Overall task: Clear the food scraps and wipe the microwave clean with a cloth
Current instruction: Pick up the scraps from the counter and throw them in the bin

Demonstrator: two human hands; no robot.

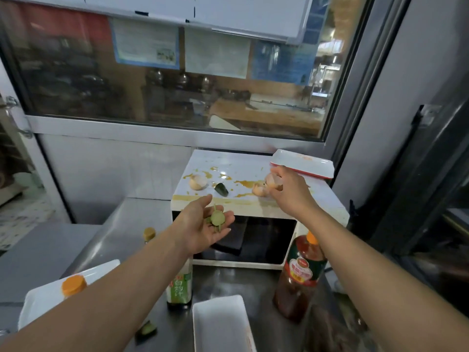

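Note:
A white microwave [243,171] stands on the steel counter, its top smeared with yellow-brown sauce. On the top lie an eggshell [198,182] at the left, a dark green cucumber piece [221,189] in the middle and another eggshell [260,190] to the right. My left hand [203,224] is held palm up in front of the microwave, cupping green cucumber scraps [217,217]. Over the right side of the top, my right hand [291,189] pinches a broken eggshell [272,181].
A white tray with a red rim [302,165] rests on the microwave's back right corner. On the counter stand a large sauce bottle [300,273], a green-labelled bottle [179,290], an orange-capped bottle [73,285], and a white tray [218,323]. Another cucumber piece [147,330] lies near the front.

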